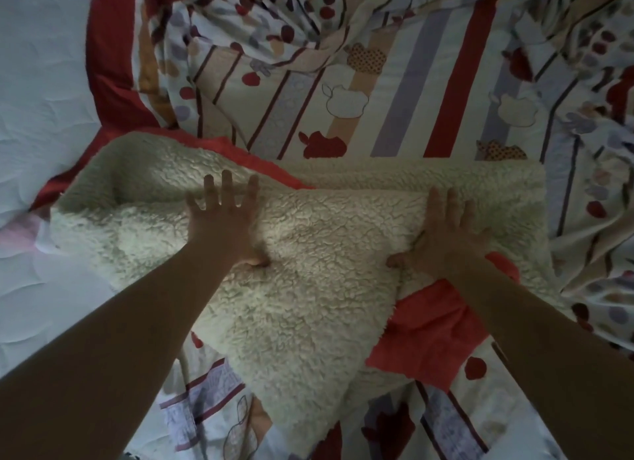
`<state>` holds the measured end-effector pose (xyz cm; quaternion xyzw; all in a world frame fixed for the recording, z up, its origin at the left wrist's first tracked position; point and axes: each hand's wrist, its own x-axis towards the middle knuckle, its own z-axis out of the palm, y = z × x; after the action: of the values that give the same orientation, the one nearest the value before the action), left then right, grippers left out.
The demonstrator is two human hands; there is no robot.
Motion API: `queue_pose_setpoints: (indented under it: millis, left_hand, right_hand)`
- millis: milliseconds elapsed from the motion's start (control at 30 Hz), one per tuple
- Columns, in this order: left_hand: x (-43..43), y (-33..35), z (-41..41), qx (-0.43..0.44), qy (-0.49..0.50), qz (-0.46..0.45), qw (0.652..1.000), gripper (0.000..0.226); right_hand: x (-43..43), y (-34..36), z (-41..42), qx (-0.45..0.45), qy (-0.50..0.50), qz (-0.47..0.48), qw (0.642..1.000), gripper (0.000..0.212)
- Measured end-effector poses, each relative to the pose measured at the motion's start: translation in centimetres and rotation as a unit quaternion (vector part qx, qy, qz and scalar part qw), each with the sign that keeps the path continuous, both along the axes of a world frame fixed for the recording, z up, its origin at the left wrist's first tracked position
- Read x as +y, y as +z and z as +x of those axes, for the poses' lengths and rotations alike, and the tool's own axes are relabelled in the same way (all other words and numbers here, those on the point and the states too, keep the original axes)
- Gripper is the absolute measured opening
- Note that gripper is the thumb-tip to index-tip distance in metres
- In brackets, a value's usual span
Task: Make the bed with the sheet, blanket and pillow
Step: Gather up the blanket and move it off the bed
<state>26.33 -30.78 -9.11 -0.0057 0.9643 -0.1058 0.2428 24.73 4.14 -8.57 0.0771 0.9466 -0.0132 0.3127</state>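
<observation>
A cream fleece blanket [308, 254] with a coral-red backing [432, 329] lies folded across the middle of the bed. My left hand [223, 216] presses flat on its left part, fingers spread and straight. My right hand [446, 233] lies flat on its right part, fingers straight, thumb out to the left. Under and behind the blanket spreads a patterned sheet [343, 92] with red, lilac and beige stripes and apple shapes, rumpled at the back and right. No pillow is in view.
The bare white quilted mattress [37, 99] shows along the left side. The sheet's red border [106, 58] runs beside it. Bunched sheet folds [597, 65] pile up at the far right.
</observation>
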Motion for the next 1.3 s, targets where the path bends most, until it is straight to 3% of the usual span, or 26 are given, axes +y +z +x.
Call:
queue_pose_setpoints:
  millis: [433,633,833,1067,1300]
  left_hand:
    - [1.1,-5.4,-3.5,-0.021,0.024,0.013,0.999,0.153]
    - [1.1,-6.4,-5.2,-0.031,0.034,0.027,0.999,0.155]
    - [1.5,-5.7,-6.5,-0.060,0.031,0.043,0.997,0.129]
    - [1.9,-4.4,-4.5,-0.008,0.046,0.098,0.994,0.089]
    - [1.9,1.0,-1.6,-0.025,0.043,0.093,0.994,0.090]
  right_hand:
    - [0.9,-5.7,-3.8,-0.048,-0.042,-0.072,0.995,0.167]
    - [1.7,-8.7,-5.1,-0.030,-0.037,-0.077,0.996,0.173]
    - [2.2,-9.4,-5.5,-0.010,-0.073,-0.118,0.990,0.168]
    - [2.2,-9.6,-4.4,0.002,-0.007,-0.135,0.991,0.152]
    - [1.3,-4.7,-1.3,0.013,-0.030,-0.122,0.992,0.138]
